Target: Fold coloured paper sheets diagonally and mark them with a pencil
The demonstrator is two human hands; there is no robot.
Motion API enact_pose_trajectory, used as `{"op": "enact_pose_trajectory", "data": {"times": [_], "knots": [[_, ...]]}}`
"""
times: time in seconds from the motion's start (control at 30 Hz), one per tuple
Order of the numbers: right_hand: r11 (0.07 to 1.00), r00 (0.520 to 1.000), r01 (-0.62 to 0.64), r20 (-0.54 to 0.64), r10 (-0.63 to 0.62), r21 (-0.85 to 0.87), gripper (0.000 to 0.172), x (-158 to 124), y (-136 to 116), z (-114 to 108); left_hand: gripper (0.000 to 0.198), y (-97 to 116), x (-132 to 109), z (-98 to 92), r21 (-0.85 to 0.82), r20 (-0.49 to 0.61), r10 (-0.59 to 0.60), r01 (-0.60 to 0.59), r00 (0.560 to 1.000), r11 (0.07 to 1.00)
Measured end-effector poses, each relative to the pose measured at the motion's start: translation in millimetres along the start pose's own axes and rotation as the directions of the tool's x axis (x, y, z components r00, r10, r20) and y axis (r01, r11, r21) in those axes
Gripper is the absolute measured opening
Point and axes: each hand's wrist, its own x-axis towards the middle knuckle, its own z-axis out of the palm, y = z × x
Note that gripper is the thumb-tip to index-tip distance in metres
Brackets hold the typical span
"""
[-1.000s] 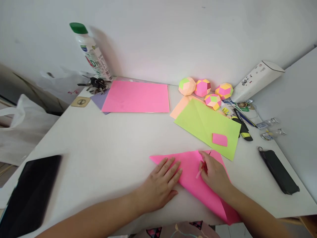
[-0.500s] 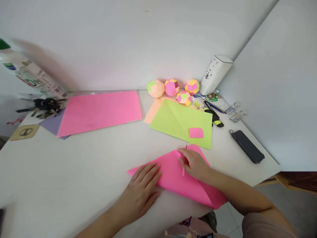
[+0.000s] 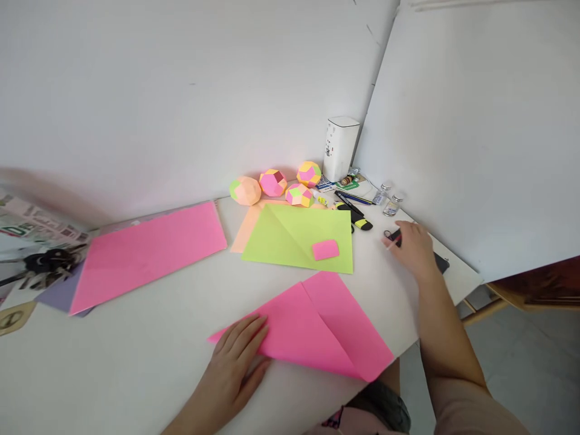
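Note:
My left hand (image 3: 240,362) lies flat, fingers stretched out, on the left part of a folded bright pink paper sheet (image 3: 299,326). The fold makes a long triangular flap with its point to the left; a single layer shows at the right. At the table's right side, my right hand (image 3: 414,248) is over a black flat case (image 3: 441,262) with a metal ring, covering much of it. Its fingers pinch a slim pen-like tool (image 3: 394,237), mostly hidden and a little blurred.
Behind the sheet lie a lime green paper (image 3: 290,241) and a small pink paper piece (image 3: 325,249). Several paper balls (image 3: 273,182), a white container (image 3: 341,148), a cutter (image 3: 356,216) and small glass bottles (image 3: 393,205) stand farther back. A pink pad (image 3: 149,254) and keys (image 3: 49,263) are left.
My right hand has left the pink sheet and moved right to the black case, the slim tool still in its fingers. My left hand stays on the sheet. The view has turned right.

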Motion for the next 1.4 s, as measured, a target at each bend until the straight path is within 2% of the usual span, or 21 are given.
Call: {"op": "enact_pose_trajectory", "data": {"times": [0.07, 0.1, 0.17, 0.23, 0.43, 0.6, 0.83, 0.9, 0.97, 1.03, 1.07, 1.1, 1.13, 1.17, 1.2, 1.23, 1.3, 1.4], "knots": [[0.981, 0.960, -0.184, 0.203, 0.194, -0.067, 0.066, 6.7, 37.0, 1.6, 0.055, 0.8, 1.6, 0.7, 0.006, -0.001, -0.006, 0.006, 1.000, 1.000], [0.979, 0.940, -0.196, 0.271, 0.205, -0.060, 0.070, 7.2, 49.6, 3.7, 0.055, 1.2, 2.1, 0.8, 0.010, -0.001, -0.007, 0.007, 1.000, 1.000], [0.983, 0.933, -0.183, 0.311, 0.182, -0.026, 0.072, 5.0, 62.3, 9.2, 0.055, 1.9, 2.7, 0.2, 0.020, 0.000, -0.004, 0.004, 1.000, 1.000], [0.986, 0.945, -0.168, 0.286, 0.161, 0.001, 0.072, 1.7, 61.0, 15.2, 0.054, 2.4, 3.2, -0.5, 0.030, 0.009, 0.000, -0.001, 1.000, 1.000], [0.980, 0.965, -0.198, 0.170, 0.199, -0.026, 0.082, -0.4, 32.1, 25.1, 0.053, 3.2, 3.6, -1.3, 0.035, 0.008, 0.000, 0.000, 1.000, 0.999], [0.967, 0.952, -0.237, 0.175, 0.250, -0.094, 0.083, 1.1, 25.9, 23.0, 0.054, 2.4, 3.4, -0.7, 0.046, 0.023, -0.001, 0.000, 1.000, 0.999], [0.966, 0.944, -0.250, 0.206, 0.258, -0.065, 0.087, 3.0, 29.6, 21.8, 0.051, 1.4, 3.3, 0.9, 0.027, 0.010, -0.004, 0.004, 1.000, 1.000], [0.963, 0.950, -0.260, 0.158, 0.269, -0.076, 0.084, 1.6, 24.5, 18.8, 0.048, 2.2, 3.3, 1.0, 0.017, 0.000, -0.005, 0.005, 1.000, 1.000], [0.974, 0.977, -0.212, 0.006, 0.213, -0.073, 0.078, -1.9, 7.2, 13.1, 0.045, 3.2, 3.4, 0.8, 0.015, -0.003, 0.000, 0.000, 1.000, 1.000], [0.997, 0.985, -0.072, -0.159, 0.072, 0.005, 0.065, -9.7, -26.4, 6.3, 0.043, 3.8, 3.5, 0.3, 0.016, 0.000, 0.010, -0.010, 1.000, 1.000], [0.994, 0.986, 0.032, -0.165, -0.014, 0.102, 0.054, -15.9, -48.9, 3.4, 0.043, 3.8, 3.5, 0.1, 0.015, 0.004, 0.015, -0.015, 1.000, 1.000], [0.968, 0.988, 0.133, -0.111, -0.111, 0.215, 0.042, -23.7, -74.0, 1.5, 0.044, 3.7, 3.2, 0.1, 0.012, 0.008, 0.020, -0.020, 1.000, 1.000], [0.921, 0.973, 0.221, -0.002, -0.233, 0.321, 0.031, -32.9, -100.3, 1.0, 0.045, 3.4, 2.8, 0.2, 0.011, 0.010, 0.024, -0.024, 1.000, 1.000], [0.869, 0.920, 0.298, 0.125, -0.373, 0.395, 0.023, -42.8, -126.0, 2.2, 0.046, 3.0, 2.0, 0.5, 0.009, 0.012, 0.027, -0.027, 1.000, 1.000], [0.823, 0.843, 0.373, 0.214, -0.494, 0.429, 0.021, -52.8, -149.6, 5.0, 0.047, 2.5, 1.1, 0.8, 0.006, 0.013, 0.028, -0.028, 1.000, 1.000], [0.790, 0.789, 0.450, 0.228, -0.570, 0.416, 0.020, -62.3, -169.8, 9.4, 0.049, 2.1, -0.1, 1.1, 0.003, 0.014, 0.028, -0.028, 1.000, 1.000], [0.711, 0.702, 0.612, 0.176, -0.690, 0.347, 0.021, -77.6, -196.6, 21.0, 0.052, 1.1, -2.9, 1.4, 0.000, 0.011, 0.024, -0.024, 1.000, 1.000], [0.654, 0.675, 0.682, 0.061, -0.735, 0.327, 0.016, -88.9, -205.5, 38.0, 0.054, 0.0, -6.6, 0.8, -0.002, -0.002, 0.024, -0.024, 1.000, 1.000]]}}
